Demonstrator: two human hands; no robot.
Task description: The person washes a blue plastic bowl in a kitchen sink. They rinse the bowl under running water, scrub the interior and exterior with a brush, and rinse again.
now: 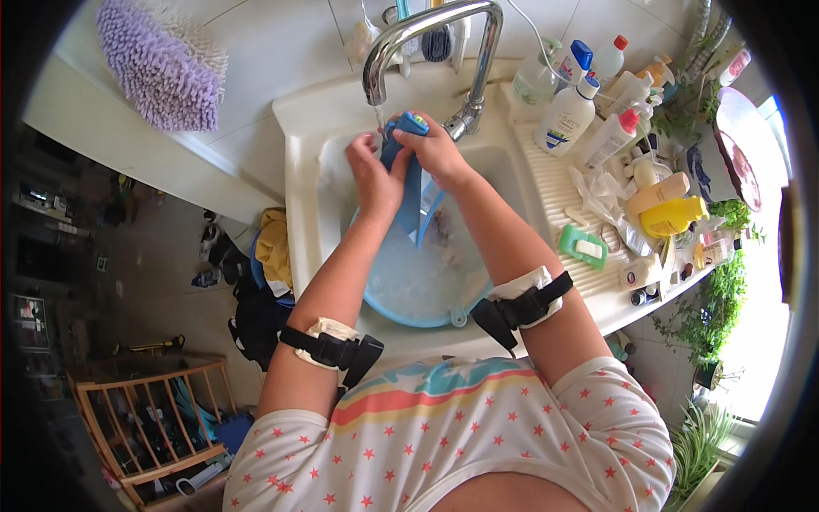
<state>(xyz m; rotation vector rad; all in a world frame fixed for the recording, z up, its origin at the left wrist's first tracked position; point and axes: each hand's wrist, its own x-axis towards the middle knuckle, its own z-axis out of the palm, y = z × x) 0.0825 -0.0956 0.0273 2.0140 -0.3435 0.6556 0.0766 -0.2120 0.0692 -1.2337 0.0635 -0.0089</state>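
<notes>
My right hand (438,153) grips a wet blue article (409,185), perhaps of cloth, beneath the tap spout. Something small and yellow-green shows at its top edge, and its lower part hangs towards the basin. Blurred, my left hand (376,179) is at the article's left side, fingers bent and thumb against it; whether it grips is unclear. A thin stream of water (379,115) falls from the chrome tap (422,22) close to my fingers. Under both hands, a light blue plastic basin (390,317) in the sink holds cloudy water with submerged things that I cannot make out.
The white sink (301,192) has a ribbed drainboard (537,173) on the right, crowded with pump bottles (566,121), a yellow bottle (668,217) and a green soap dish (582,246). A purple chenille mitt (163,70) hangs upper left. Brushes (437,43) hang behind the tap.
</notes>
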